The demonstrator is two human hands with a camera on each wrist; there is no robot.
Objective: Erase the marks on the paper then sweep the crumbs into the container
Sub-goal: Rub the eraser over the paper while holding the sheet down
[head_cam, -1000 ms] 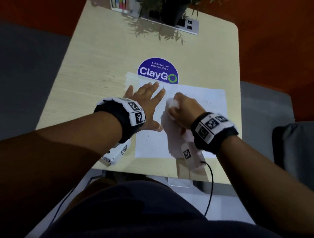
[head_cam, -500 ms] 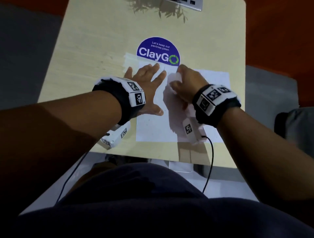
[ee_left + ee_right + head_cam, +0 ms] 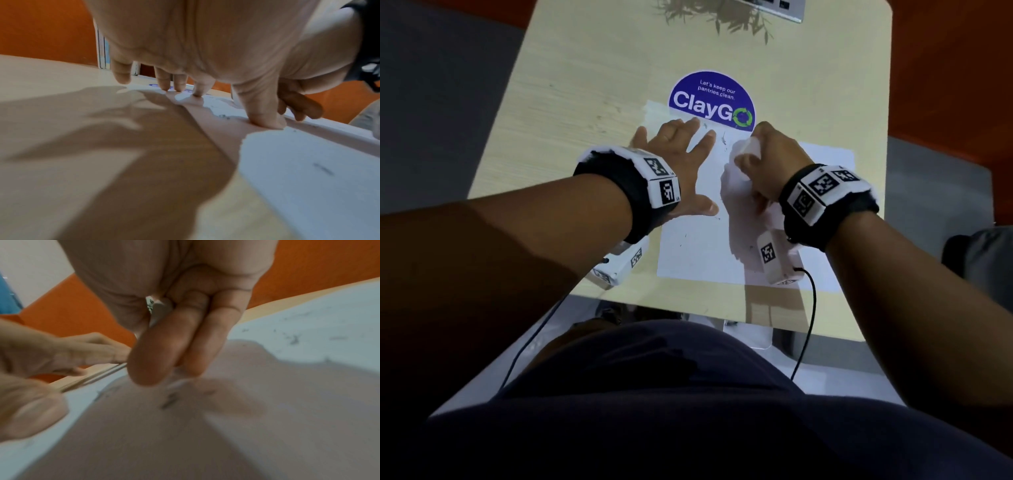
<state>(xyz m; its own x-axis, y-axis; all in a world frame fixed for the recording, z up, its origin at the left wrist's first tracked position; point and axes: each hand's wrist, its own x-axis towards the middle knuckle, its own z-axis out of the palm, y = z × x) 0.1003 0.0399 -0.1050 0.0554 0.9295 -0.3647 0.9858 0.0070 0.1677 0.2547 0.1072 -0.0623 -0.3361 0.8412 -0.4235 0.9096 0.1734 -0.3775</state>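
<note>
The erasing step is under way. The left hand (image 3: 678, 161) is lying flat with fingers spread, pressing the paper (image 3: 698, 246) down on the table (image 3: 585, 85). The right hand (image 3: 767, 161) is pinching a white eraser (image 3: 748, 147) between thumb and curled fingers, rubbing at the sheet's far edge — grey crumbs (image 3: 723, 138) are scattering beside it. Faint marks seem to remain, so more strokes are probably needed before sweeping — the container is not clearly in view.
</note>
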